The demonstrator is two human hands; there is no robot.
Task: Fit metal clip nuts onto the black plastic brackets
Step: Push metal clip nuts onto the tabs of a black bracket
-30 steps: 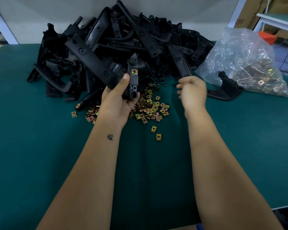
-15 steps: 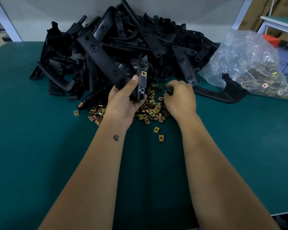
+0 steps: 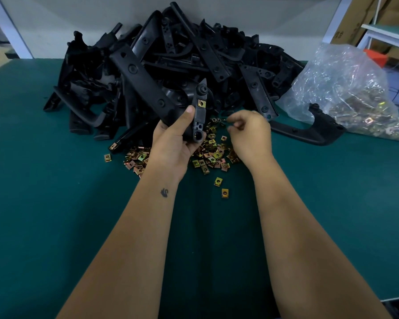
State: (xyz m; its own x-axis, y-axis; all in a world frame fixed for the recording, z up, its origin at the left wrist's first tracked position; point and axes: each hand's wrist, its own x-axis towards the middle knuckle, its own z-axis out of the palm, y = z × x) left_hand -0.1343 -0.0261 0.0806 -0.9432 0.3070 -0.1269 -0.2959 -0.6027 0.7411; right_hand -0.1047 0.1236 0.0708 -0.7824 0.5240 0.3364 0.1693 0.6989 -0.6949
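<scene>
1. Gripping a black bracket [image 3: 199, 116] upright above the tabletop [image 3: 55, 215], left hand [image 3: 173, 146] fingers curled round it; one clip nut [image 3: 201, 103] fitted.
2. Right hand [image 3: 249, 137] fingers curled over loose clip nuts [image 3: 212, 157]; contents cannot tell.

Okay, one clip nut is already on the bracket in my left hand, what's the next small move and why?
Probably bring the right hand to the bracket and press a clip nut into its empty lower slot. The left hand grips the bracket upright, one fitted nut sits in the upper slot, and the right fingers are curled above the loose nuts; whether they pinch one is unclear.
</scene>
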